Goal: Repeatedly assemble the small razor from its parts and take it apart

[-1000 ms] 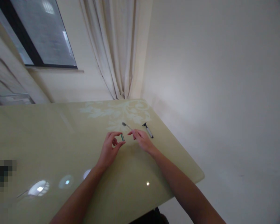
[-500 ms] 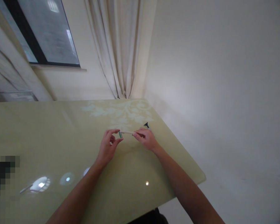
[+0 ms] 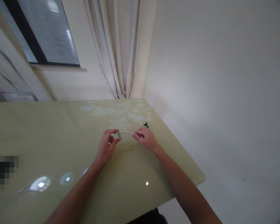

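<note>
Between the thumb and index finger of my left hand (image 3: 107,144) is a small green-and-dark piece (image 3: 119,134), gripped by its two ends. A thin pale stick (image 3: 127,132) runs from beside that piece to my right hand (image 3: 145,139), whose fingers are pinched on it. Whether the stick and the piece are joined is too small to tell. Both hands are above the glossy table. Just behind my right hand lies a black-headed tool (image 3: 146,125) like a razor, its handle partly hidden by the hand.
The pale green table (image 3: 121,180) has its right edge running diagonally beside a white wall (image 3: 214,93). Curtains (image 3: 121,46) and a window (image 3: 53,34) stand behind. A dark pixelated patch is at the far left, and something black shows below the front edge.
My left hand and the small piece have shifted slightly left, and the stick has moved a little with them. My right hand keeps its pinch on the stick, nearly in place.
</note>
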Demonstrator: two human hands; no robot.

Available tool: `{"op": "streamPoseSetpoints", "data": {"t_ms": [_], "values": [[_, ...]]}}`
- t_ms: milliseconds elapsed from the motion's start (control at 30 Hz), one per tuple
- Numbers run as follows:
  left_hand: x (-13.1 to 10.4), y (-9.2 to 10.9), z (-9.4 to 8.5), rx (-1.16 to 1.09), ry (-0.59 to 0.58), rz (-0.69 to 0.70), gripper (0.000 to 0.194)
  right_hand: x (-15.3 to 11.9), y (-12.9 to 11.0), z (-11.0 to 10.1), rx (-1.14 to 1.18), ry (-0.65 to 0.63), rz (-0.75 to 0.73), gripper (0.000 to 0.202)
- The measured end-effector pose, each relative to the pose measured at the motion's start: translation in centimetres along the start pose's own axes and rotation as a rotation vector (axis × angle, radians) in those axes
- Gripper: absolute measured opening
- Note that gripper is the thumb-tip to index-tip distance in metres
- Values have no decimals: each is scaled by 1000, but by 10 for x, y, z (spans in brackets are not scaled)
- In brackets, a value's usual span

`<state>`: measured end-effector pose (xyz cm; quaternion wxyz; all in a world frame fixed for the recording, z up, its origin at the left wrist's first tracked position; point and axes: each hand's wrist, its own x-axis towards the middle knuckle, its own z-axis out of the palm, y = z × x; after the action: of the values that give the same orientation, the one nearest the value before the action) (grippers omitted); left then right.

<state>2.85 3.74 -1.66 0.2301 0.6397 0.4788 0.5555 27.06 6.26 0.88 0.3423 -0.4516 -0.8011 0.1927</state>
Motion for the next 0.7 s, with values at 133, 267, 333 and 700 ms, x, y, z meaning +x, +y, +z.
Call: {"op": "streamPoseSetpoints", "data": {"t_ms": [133, 267, 333, 700], "values": [[1, -1, 0, -4, 0, -3, 31, 1, 0, -2, 42, -82, -32, 38], [0, -1, 0, -11, -19, 14, 30, 1, 0, -2, -47, -10, 12, 39], [0, -2, 1, -9, -20, 22, 30, 1, 0, -2, -21, -41, 1, 35], [0, 0, -2, 6, -18, 17, 30, 0, -5, -2, -17, -61, -4, 27]]}}
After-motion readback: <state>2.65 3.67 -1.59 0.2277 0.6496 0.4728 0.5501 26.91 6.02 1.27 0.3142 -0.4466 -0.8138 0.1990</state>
